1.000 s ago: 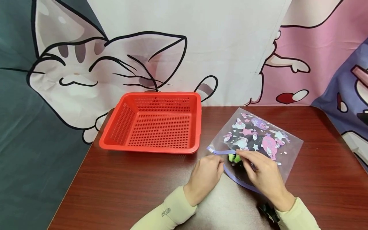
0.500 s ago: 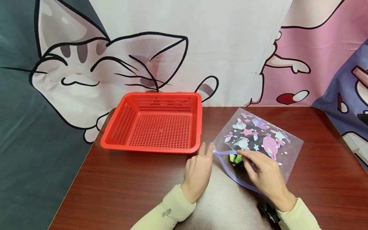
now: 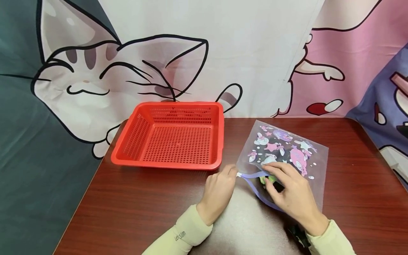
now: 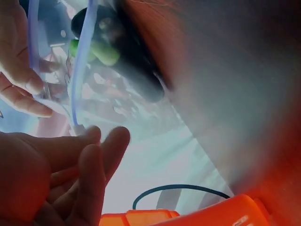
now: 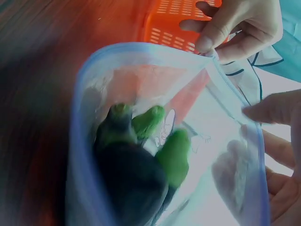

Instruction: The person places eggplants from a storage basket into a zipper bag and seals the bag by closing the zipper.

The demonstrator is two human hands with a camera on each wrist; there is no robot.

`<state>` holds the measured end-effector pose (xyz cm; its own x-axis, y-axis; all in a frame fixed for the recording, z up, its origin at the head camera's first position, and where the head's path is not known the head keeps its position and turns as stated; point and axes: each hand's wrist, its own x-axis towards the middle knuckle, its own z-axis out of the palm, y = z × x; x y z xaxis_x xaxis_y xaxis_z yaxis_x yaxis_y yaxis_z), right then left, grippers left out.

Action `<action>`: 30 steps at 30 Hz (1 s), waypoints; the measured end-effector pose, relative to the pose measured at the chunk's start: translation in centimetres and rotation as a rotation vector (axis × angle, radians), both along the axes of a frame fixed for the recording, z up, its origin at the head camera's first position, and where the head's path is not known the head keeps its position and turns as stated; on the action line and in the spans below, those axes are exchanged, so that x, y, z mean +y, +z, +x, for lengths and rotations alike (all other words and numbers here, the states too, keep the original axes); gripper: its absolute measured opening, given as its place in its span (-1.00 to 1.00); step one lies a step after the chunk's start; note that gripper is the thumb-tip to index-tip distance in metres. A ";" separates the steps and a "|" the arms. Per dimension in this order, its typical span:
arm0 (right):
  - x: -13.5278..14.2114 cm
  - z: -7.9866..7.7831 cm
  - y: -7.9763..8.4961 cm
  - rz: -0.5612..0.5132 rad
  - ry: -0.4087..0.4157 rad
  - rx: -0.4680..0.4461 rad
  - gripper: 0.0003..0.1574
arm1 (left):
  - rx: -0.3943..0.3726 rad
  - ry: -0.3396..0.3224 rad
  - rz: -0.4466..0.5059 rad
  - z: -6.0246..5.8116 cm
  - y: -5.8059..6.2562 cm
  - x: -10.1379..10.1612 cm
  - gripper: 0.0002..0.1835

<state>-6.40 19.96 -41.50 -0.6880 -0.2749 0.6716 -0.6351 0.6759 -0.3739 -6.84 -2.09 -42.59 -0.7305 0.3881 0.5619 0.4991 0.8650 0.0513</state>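
Observation:
A clear zip bag (image 3: 287,141) with pink, purple and white cartoon prints lies on the table, its purple-edged mouth gaping. Several dark eggplants (image 5: 134,174) with green caps are inside it, partly hidden by the right hand in the head view. At the bag's left corner, my left hand (image 3: 220,189) pinches the white zip slider (image 3: 239,174) between thumb and fingers. My right hand (image 3: 293,187) holds the far zip edge of the mouth, thumb on the inner side and fingers behind the film in the right wrist view.
A red perforated basket (image 3: 169,165) stands on the brown wooden table (image 3: 134,205), left of the bag. Behind the table hangs a cartoon-printed cloth (image 3: 255,53). A small black object (image 3: 299,235) is by the right wrist.
My left hand, whose fingers were stretched out half a second ago, now has them curled at the slider. The bag has shifted slightly left. My right hand stays at the zip edge.

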 end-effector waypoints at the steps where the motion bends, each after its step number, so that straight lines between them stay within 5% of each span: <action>1: -0.1 0.1 0.2 0.011 -0.007 0.001 -0.59 | -0.003 -0.014 0.009 0.1 0.1 -0.1 -0.92; 6: -1.4 0.5 0.6 0.040 0.013 0.077 -0.36 | -0.037 -0.050 -0.005 0.4 0.6 -0.7 -0.88; 16: -4.7 1.1 -0.2 0.096 0.141 0.185 -0.50 | -0.098 -0.055 -0.107 1.0 1.5 -1.6 -0.76; 30: -5.4 0.6 -0.7 0.078 0.106 0.231 -0.56 | -0.090 -0.195 -0.086 1.1 2.7 -2.1 -0.85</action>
<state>-5.76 14.61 -42.22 -0.4832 -0.3948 0.7815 -0.7666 0.6219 -0.1599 -5.72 -4.19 -39.93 -0.6829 0.5705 0.4563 0.6539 0.7558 0.0337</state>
